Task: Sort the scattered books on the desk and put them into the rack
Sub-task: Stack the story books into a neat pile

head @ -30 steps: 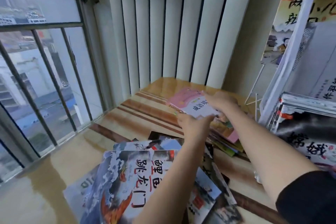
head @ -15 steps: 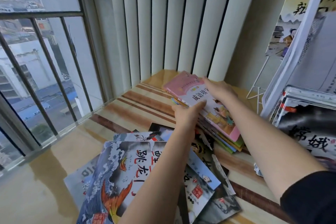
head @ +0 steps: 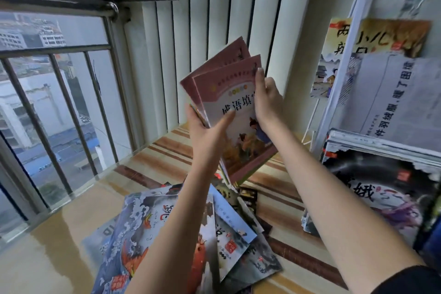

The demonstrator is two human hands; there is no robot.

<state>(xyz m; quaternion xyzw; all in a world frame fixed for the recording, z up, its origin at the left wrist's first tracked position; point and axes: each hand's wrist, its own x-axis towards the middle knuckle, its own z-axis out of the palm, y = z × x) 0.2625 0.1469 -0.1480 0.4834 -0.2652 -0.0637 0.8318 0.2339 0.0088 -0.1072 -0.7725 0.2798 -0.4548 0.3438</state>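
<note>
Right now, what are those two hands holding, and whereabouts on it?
A small stack of pink-covered books, raised above the desk. The left hand grips its lower left edge, thumb across the front cover; the right hand grips the right edge.

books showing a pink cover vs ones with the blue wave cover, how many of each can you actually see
Pink-cover books, held up by the left hand and right hand: 2 visible, front pink book and rear pink book; thinner ones behind them cannot be counted.
Blue wave-cover book on the desk: 1
Total: 3
</note>
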